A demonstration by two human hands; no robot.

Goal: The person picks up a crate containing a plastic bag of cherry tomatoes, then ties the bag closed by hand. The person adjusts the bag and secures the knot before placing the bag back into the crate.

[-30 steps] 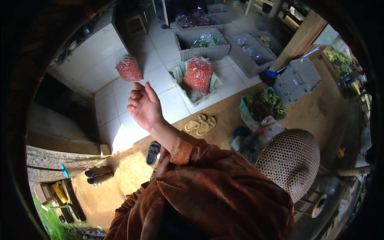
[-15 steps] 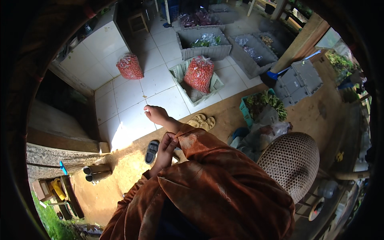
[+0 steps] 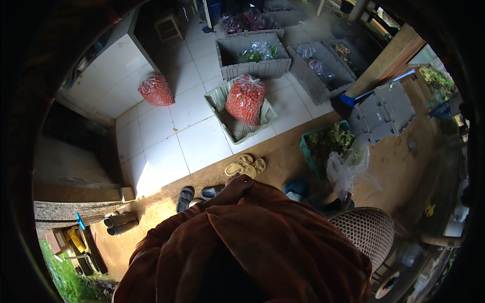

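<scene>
My left hand (image 3: 234, 191) is closed at the end of the right sleeve (image 3: 265, 191) of my brown-orange garment, at the middle of the view. Its fingers press against the cuff cloth. My right hand is mostly hidden behind the left hand and the cuff, so I cannot make out its fingers. Just beyond the hands lies a pair of tan sandals (image 3: 243, 165) on the brown floor. Dark sandals (image 3: 185, 199) rest to the left of them. Farther off, a pale green crate (image 3: 217, 103) holds a clear bag of small red produce (image 3: 246, 101).
Another bag of red produce (image 3: 156, 90) leans by a white tiled counter (image 3: 108, 70). Grey crates (image 3: 255, 69) with bagged greens stand at the back. To the right are a green crate of leaves (image 3: 306, 151), folded grey crates (image 3: 381, 113) and a woven hat (image 3: 371, 230). Boots (image 3: 121, 222) lie left.
My right arm has drawn back from its stretch over the tiles, and its hand has dropped mostly out of sight. My left hand has shifted slightly right, staying at the right cuff.
</scene>
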